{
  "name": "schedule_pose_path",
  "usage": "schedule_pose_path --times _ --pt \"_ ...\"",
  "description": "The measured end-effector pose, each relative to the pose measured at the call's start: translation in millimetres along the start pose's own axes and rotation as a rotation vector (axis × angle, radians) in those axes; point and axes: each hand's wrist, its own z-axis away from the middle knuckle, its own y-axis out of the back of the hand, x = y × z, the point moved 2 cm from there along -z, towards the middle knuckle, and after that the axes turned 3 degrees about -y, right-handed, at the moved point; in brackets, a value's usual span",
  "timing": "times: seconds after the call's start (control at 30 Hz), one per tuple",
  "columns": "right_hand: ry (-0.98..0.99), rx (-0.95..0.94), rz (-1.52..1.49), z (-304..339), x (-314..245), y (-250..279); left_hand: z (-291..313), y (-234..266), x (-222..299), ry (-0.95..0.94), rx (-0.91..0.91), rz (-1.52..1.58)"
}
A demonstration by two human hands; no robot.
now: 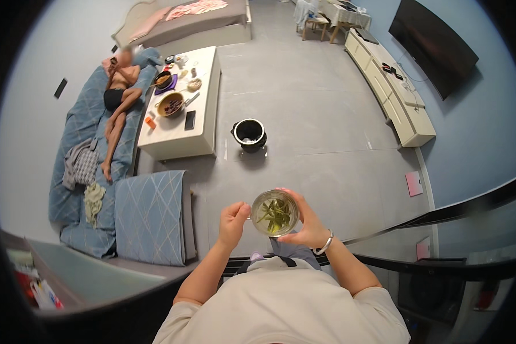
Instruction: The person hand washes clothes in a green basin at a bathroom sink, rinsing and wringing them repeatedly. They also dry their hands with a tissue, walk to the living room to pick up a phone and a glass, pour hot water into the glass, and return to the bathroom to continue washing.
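A round clear glass cup is held up in front of my body, with long green leaves in pale liquid inside it. My right hand curls around the cup's right side, thumb and fingers spread along the glass; a silver bangle circles that wrist. At the cup's left side, my left hand is closed like a fist against it, as if round a handle that its fingers hide.
Ahead stands a black bin on the grey tiled floor. A white table at left bears pots, a phone and small items. A person lies on the blue sofa. A padded blue stool is nearer; a white cabinet lines the right wall.
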Motion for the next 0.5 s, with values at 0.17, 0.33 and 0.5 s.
schedule_pose_path --times 0.17,0.33,0.5 --pt "0.022 0.042 0.049 -96 18 71 -130 4 -36 0.017 -0.079 0.062" --pt "0.001 0.028 0.097 -202 35 169 -273 -20 -43 0.028 -0.111 0.076" --pt "0.011 0.025 0.085 -317 44 267 -416 -46 -47 0.035 -0.065 0.071"
